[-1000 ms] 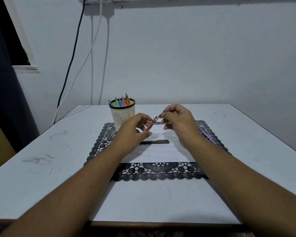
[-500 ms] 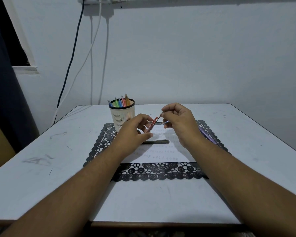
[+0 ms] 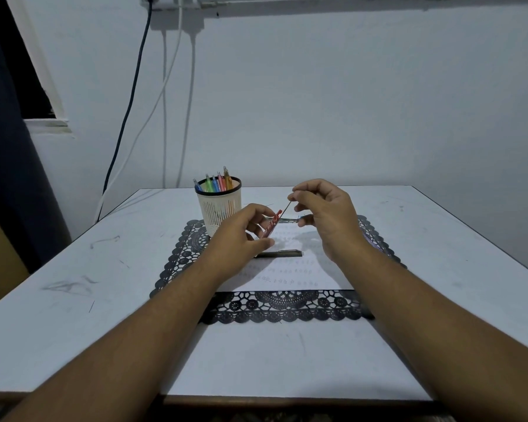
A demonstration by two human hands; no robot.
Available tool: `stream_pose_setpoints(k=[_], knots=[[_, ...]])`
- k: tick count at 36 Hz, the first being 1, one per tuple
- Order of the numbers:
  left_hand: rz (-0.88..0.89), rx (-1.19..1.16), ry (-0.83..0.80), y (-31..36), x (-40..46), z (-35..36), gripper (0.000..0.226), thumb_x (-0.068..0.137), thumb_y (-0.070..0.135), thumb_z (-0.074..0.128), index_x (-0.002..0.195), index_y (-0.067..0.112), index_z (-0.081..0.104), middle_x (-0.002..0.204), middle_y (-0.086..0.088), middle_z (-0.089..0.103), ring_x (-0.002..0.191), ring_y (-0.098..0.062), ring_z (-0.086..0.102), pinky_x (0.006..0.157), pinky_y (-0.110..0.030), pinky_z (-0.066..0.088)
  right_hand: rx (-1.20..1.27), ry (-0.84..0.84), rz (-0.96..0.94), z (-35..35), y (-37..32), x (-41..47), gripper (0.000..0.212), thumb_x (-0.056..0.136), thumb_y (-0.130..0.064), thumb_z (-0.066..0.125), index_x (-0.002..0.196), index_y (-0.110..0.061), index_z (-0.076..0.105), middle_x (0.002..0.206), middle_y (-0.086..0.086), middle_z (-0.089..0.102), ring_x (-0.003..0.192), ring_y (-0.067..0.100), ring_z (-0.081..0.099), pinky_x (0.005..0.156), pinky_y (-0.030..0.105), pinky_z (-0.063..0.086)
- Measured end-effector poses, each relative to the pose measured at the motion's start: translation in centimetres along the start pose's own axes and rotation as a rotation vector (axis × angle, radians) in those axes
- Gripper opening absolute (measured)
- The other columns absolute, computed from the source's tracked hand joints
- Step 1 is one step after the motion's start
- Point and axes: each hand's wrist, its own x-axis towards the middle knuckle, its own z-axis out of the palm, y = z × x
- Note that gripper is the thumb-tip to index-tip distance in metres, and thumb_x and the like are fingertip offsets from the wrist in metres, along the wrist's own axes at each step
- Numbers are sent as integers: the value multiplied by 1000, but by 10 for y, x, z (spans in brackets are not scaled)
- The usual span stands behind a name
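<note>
Dim, bluish overhead light; soft shadows under the hands; wide-angle bending at the edges.

This looks like a study corner in a home. A scuffed white desk (image 3: 73, 300) stands against a bare white wall (image 3: 348, 102). On it are a slatted cup (image 3: 218, 208) of coloured pens (image 3: 215, 184) and a black lace mat (image 3: 287, 309) under a written sheet (image 3: 302, 278). Loose cables (image 3: 131, 95) hang down the wall from sockets near the ceiling. A window frame (image 3: 40, 95) and a dark curtain (image 3: 3, 178) close off the left side.
</note>
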Motion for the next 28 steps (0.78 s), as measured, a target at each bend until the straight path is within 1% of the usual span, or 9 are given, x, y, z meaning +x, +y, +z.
stream_pose_setpoints(k=[3,7,10,13,15,20,23,26,28], knots=[[-5,-1,-1,0,0,0,47,86,9,83,117,39,66,93,22,66,77,-2,62,76,-35,59,23,8,-6,-2,-3,1,14,87,-10,74,81,-23,76,90,6,78,75,13,66,54,28,53],[-14,-27,-2,-1,0,0,47,86,7,82,116,39,66,94,21,66,77,-3,62,77,-39,59,105,32,11,-6,-8,3,10,91,-6,73,87,-15,74,91,7,77,75,14,65,52,29,51],[-8,-44,1,-2,1,-1,48,86,7,81,114,42,66,95,21,67,78,-1,62,75,-35,59,163,65,23,-10,-13,5,8,92,-5,72,91,-13,72,91,8,77,75,15,64,52,29,50],[-16,-133,16,-2,2,-1,49,86,3,80,113,42,67,99,11,69,87,-10,65,75,-31,58,247,114,30,-13,-16,6,11,95,-4,68,91,-14,71,89,8,76,72,17,63,52,27,49],[-24,-230,53,-2,4,-3,49,86,1,79,115,39,68,103,3,69,92,-15,65,78,-29,57,298,159,55,-15,-16,8,12,96,-4,66,91,-15,70,86,7,75,69,17,63,52,27,49],[-41,-354,124,-4,9,-8,55,87,3,80,123,42,68,101,-1,63,94,-14,66,93,-32,60,394,249,152,-22,-11,14,9,100,-6,63,96,-13,66,77,3,71,65,20,67,52,28,52],[-59,-374,153,-3,10,-8,56,87,2,80,125,42,68,101,-2,62,94,-18,67,89,-34,62,422,296,213,-27,-7,19,7,100,-6,63,97,-11,66,77,5,64,65,24,72,52,28,55],[-72,-421,166,0,13,-10,56,87,4,80,126,42,67,100,1,63,93,-16,70,79,-28,61,427,318,264,-31,-3,23,7,101,-5,60,101,-9,66,83,6,59,64,27,74,52,29,56],[-69,-423,155,1,15,-10,56,87,5,81,125,44,67,96,7,64,90,-14,70,76,-27,61,420,321,287,-34,0,25,8,102,-5,60,103,-9,66,87,7,59,63,26,74,53,29,57]])
